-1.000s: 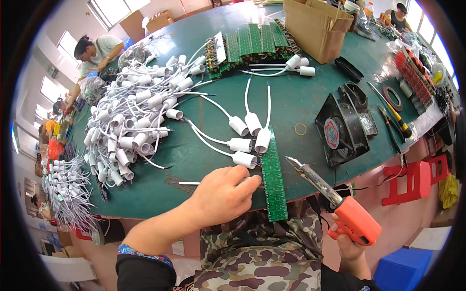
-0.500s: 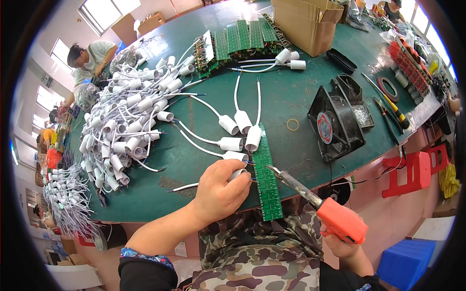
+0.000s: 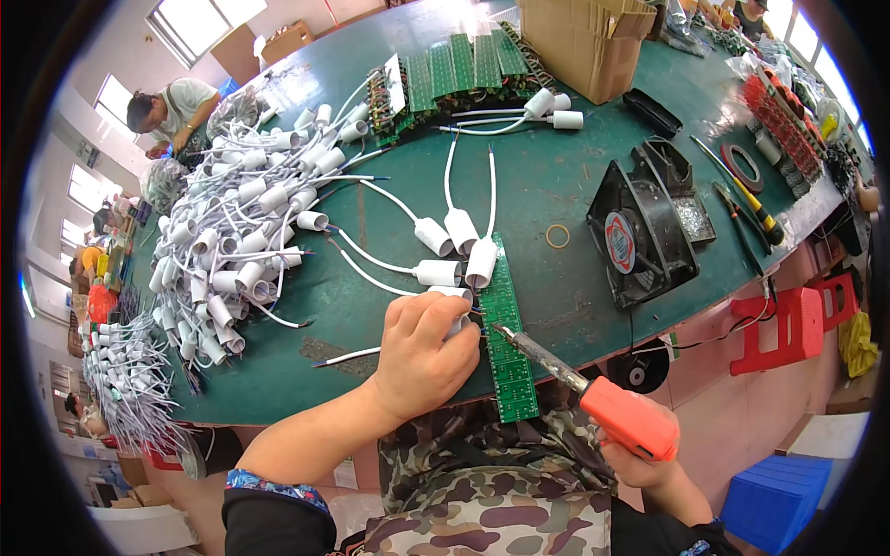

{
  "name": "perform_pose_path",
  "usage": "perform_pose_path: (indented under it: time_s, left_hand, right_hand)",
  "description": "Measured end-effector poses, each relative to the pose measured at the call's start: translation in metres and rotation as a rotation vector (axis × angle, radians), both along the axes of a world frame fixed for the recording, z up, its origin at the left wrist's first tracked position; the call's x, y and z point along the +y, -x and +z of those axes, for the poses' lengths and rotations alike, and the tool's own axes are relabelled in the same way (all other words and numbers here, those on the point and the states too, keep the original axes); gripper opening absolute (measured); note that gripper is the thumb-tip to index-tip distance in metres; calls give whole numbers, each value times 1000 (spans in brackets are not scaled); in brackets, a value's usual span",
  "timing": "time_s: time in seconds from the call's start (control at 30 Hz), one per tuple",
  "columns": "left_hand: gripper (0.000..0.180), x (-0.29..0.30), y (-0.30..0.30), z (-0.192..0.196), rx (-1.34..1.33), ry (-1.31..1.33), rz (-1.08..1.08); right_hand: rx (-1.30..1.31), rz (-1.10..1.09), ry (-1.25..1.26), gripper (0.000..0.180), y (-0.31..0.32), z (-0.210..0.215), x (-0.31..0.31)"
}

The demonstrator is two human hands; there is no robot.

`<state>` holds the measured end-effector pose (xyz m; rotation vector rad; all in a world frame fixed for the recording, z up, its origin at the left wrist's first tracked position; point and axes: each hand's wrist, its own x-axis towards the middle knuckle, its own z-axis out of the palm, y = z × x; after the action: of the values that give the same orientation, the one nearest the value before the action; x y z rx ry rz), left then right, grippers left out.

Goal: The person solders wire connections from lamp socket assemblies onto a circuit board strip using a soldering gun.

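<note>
A long green circuit board (image 3: 509, 371) lies at the table's near edge. My left hand (image 3: 426, 357) is closed around a white cylindrical cap (image 3: 458, 326) beside the board's left edge; its wire ends are mostly behind my fingers. My right hand (image 3: 640, 454) grips the orange handle of a soldering iron (image 3: 630, 419). The iron's tip is at the board's left half, close to my left fingertips; whether it touches is too small to tell. Several white caps with cables, one a cap (image 3: 482, 263) over the board's far end, sit along the board.
A heap of white cabled caps (image 3: 250, 222) covers the left side. Stacked green boards (image 3: 454, 69) and a cardboard box (image 3: 584, 46) stand at the back. To the right are a black fan (image 3: 640, 236), pliers (image 3: 737, 227), a screwdriver (image 3: 756, 204) and a tape roll (image 3: 741, 168).
My right hand has moved the soldering iron left, bringing its tip further across the board toward my left fingers. My left hand has shifted only slightly.
</note>
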<state>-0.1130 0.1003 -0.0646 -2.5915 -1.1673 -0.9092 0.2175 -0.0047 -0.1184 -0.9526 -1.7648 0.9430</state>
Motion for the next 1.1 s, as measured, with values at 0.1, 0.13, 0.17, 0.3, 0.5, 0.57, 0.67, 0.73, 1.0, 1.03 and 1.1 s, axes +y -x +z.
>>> perform_pose_path:
  time_s: [0.1, 0.13, 0.17, 0.3, 0.5, 0.57, 0.67, 0.73, 1.0, 1.03, 1.1]
  left_hand:
    - [25, -1, 1, 0, 2, 3, 4]
    - [25, -1, 1, 0, 1, 4, 4]
    - [25, -1, 0, 0, 1, 1, 2]
    - [25, 0, 0, -2, -4, -2, -4]
    - [25, 0, 1, -2, -3, 4, -4]
    - [25, 0, 1, -2, -4, 5, -5]
    - [23, 1, 1, -2, 0, -6, -3]
    - [22, 0, 1, -1, 2, -16, -2]
    - [24, 0, 2, -2, 6, 11, -6]
    - [24, 0, 2, -2, 5, 11, -5]
    - [24, -1, 2, -2, 4, 16, -5]
  right_hand:
    - [-35, 5, -54, 65, 2, 2, 4]
    - [-37, 4, -53, 65, 2, 1, 3]
    - [-29, -3, -40, 64, 3, 0, 2]
    - [-29, 1, -62, 62, 7, 2, 6]
    - [25, -69, -44, 60, 14, 6, 3]
    - [25, -69, -49, 60, 14, 5, 3]
    - [11, -58, -62, 60, 13, 6, 3]
    - [-6, -51, -69, 60, 13, 7, 3]
    - [-88, -32, -177, 63, 14, 14, 9]
    - [-89, -31, -177, 63, 14, 16, 11]
    - [-172, -25, -283, 62, 14, 19, 14]
